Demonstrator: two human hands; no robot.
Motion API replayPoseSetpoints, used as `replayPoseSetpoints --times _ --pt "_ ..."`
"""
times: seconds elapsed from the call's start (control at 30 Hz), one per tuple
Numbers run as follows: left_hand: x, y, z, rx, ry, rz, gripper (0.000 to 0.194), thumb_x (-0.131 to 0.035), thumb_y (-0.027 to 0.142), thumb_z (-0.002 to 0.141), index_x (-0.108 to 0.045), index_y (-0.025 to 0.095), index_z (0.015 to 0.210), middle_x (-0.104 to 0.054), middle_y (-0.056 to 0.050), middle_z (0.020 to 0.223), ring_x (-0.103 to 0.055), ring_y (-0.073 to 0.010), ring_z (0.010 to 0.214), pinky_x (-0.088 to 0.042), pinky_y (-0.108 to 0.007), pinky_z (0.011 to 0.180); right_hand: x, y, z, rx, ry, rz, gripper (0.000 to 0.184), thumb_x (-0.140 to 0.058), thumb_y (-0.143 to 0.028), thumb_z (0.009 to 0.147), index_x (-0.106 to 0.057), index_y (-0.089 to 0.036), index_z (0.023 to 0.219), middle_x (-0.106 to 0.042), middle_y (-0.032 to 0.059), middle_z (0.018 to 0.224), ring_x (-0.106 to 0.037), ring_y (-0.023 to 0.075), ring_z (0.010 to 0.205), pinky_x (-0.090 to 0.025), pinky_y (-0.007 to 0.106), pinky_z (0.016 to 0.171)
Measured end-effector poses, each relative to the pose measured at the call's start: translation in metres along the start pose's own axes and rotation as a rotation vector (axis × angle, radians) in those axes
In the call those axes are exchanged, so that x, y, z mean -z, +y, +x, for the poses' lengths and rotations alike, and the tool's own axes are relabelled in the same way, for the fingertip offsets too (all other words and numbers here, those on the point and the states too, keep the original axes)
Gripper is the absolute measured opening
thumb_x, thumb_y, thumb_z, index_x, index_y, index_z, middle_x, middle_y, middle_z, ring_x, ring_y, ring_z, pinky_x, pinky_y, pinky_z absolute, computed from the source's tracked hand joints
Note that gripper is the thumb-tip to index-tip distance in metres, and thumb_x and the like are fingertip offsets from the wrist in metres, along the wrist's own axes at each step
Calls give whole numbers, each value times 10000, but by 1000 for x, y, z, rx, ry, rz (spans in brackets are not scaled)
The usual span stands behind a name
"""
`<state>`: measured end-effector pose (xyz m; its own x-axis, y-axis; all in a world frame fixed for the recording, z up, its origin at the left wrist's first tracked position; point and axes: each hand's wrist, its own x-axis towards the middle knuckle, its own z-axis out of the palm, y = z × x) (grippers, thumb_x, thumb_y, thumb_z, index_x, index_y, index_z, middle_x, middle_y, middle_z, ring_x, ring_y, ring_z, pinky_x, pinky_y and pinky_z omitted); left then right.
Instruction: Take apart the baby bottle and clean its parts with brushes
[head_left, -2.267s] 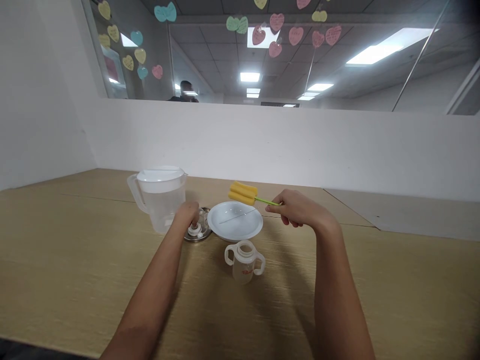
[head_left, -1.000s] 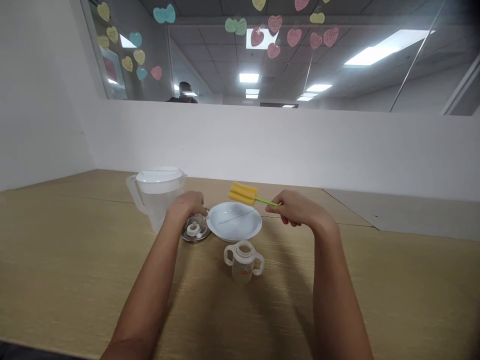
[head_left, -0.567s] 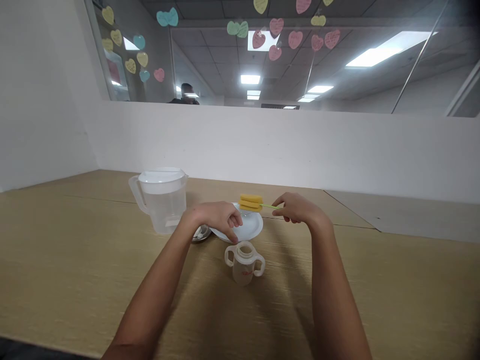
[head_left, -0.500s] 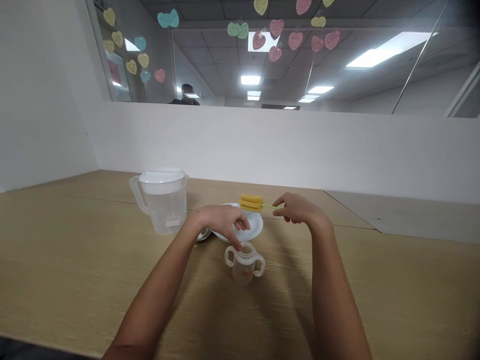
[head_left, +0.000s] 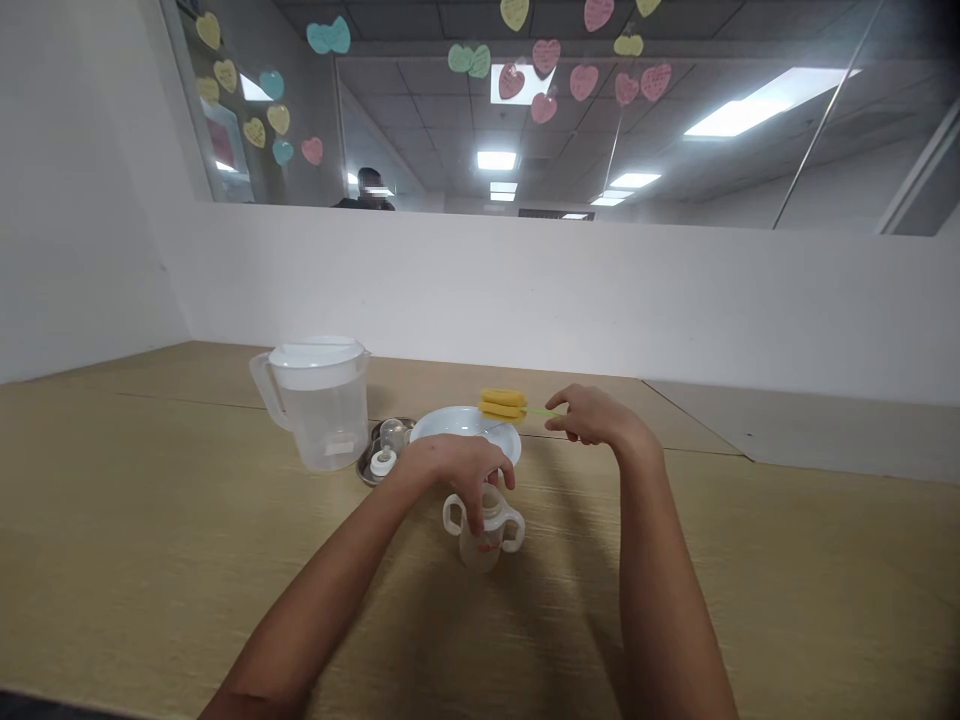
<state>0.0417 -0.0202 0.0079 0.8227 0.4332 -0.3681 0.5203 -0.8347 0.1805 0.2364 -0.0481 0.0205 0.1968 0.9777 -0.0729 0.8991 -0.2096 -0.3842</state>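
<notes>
My left hand [head_left: 457, 472] is curved over the top of a clear two-handled sippy cup [head_left: 481, 542], its fingers closing around the cup's neck. My right hand [head_left: 592, 417] pinches the thin green handle of a yellow sponge bottle brush [head_left: 501, 404], which hangs above the far rim of a white plate [head_left: 450, 420]. A round metal dish [head_left: 367, 467] to the left of the plate carries a white bottle teat part [head_left: 383, 462] and a clear dome cover [head_left: 392, 436]. A clear plastic pitcher [head_left: 319, 420] with a white lid stands left of the dish.
All of this stands on a light wooden table [head_left: 150, 560] whose far side meets a white wall [head_left: 480, 290]. Above the wall, a glass pane [head_left: 480, 120] carries paper hearts [head_left: 546, 108], and a person [head_left: 367, 190] stands far behind it.
My left hand has moved right from the metal dish, across the plate's near edge, and down onto the sippy cup. My right hand and the brush have stayed nearly still since the earlier rightward shift over the plate.
</notes>
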Motion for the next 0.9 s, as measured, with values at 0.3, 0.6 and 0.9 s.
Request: replayPoseSetpoints --times 0.3,0.6,0.9 --pt "-3 0 -1 39 48 68 680 -728 361 510 -533 251 1152 -602 -21 1082 -560 -218 945 -427 -243 680 -1 8 7 -46 9 35 430 -522 -249 813 -460 -110 1215 -598 35 608 -488 96 442 -380 207 448" --pt "-5 -5 2 94 37 62 735 -758 334 430 -549 269 1132 -613 -20 1059 -568 -224 910 -424 -236 638 -2 8 6 -7 8 -3 229 -400 -237 846 -562 -87 906 -639 85 642 -509 114 466 -376 234 471" --pt "-8 2 2 130 76 106 656 -714 399 468 -574 242 1089 -623 -32 1026 -579 -217 859 -424 -256 623 -25 11 43 -69 91 -127 245 -385 -238 841 -591 -114 799 -658 89 696 -589 163 638 -363 248 536"
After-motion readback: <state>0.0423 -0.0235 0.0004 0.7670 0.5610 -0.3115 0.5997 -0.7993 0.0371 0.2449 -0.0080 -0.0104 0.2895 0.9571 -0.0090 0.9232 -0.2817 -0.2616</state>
